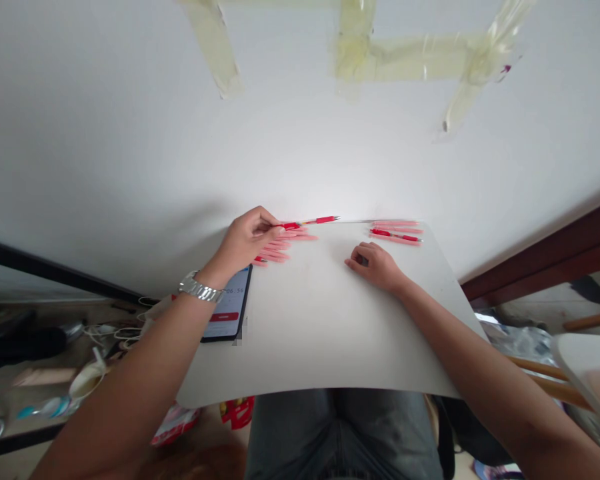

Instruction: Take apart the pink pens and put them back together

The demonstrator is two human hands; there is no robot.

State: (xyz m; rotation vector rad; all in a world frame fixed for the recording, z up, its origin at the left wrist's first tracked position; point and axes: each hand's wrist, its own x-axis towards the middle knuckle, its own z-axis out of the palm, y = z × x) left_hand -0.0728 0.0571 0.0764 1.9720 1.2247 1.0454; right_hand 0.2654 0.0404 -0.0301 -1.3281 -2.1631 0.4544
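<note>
My left hand [253, 233], a silver watch [200, 288] on its wrist, pinches the rear end of a red pen [325, 219]. That pen points right, its metal tip near the wall. Beneath and beside these fingers lies a pile of pale pink, pen-like sticks [277, 252]; the hand hides part of it. My right hand [373, 265] rests on the table with fingers curled, and nothing shows in them. Just beyond it, another red pen [397, 235] lies among several pale pink sticks [395, 224].
A phone [230, 317] with a timer on its screen lies on the white table [325, 333], partly under my left forearm. The far table edge meets a white wall [290, 133] with yellowed tape. Cables, a bottle [55, 407] and other clutter are low on the left.
</note>
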